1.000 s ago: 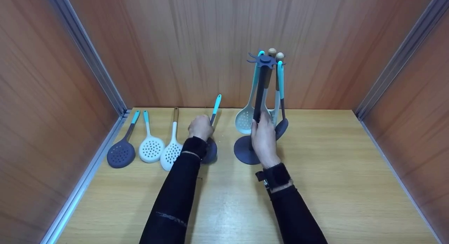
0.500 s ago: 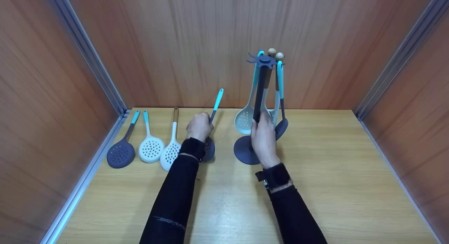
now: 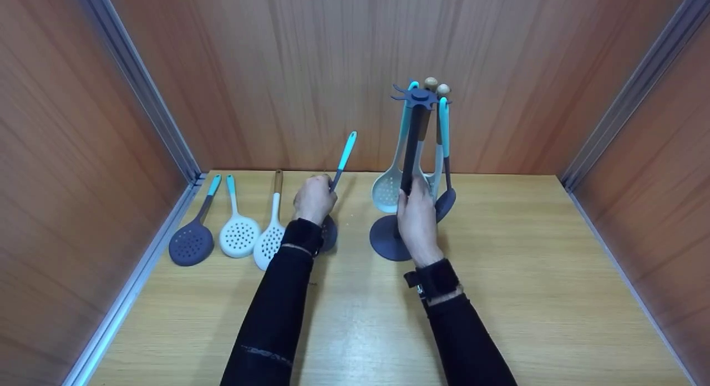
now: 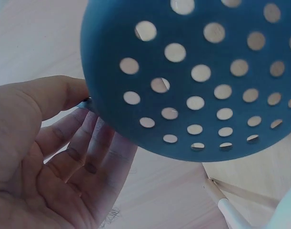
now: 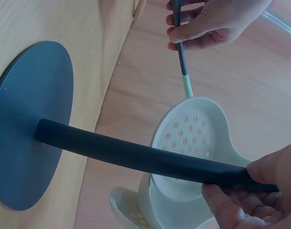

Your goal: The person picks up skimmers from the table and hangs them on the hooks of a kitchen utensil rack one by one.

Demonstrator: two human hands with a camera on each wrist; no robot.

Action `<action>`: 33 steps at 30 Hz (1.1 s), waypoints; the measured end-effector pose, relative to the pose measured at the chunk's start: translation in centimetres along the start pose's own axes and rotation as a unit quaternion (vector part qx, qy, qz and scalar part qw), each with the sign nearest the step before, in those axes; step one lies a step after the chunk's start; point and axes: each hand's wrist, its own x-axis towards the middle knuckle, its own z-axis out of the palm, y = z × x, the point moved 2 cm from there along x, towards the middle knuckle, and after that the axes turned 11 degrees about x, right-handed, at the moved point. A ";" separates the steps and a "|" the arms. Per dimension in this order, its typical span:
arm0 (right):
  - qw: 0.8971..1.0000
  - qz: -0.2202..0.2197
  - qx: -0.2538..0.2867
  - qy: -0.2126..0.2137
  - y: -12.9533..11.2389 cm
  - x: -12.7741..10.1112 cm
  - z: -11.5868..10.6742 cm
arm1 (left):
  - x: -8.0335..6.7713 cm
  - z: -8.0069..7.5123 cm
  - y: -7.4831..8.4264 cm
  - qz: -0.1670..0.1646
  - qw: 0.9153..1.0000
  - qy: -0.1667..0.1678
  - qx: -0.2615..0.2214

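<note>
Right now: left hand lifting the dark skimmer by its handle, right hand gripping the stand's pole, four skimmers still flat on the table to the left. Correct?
Not quite: three skimmers lie flat on the table, not four; the head view shows it. The rest holds: the left hand grips the dark skimmer by its handle, and the right hand holds the stand by its pole.

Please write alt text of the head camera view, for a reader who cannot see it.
A person's left hand holds a dark slotted skimmer tilted up off a wooden table, while the right hand grips the pole of a dark utensil stand with several utensils hanging on it. Three more skimmers lie in a row at the left.
</note>
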 end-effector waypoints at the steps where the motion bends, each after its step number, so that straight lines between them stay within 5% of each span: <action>1: 1.000 0.000 0.001 0.000 0.0 0.0 0.0 | 0.0 -0.1 0.0 0.000 1.000 0.001 -0.001; 33: 1.000 -0.008 -0.006 0.002 -0.3 -0.1 0.1 | 0.2 -2.0 0.3 0.013 0.997 0.064 -0.045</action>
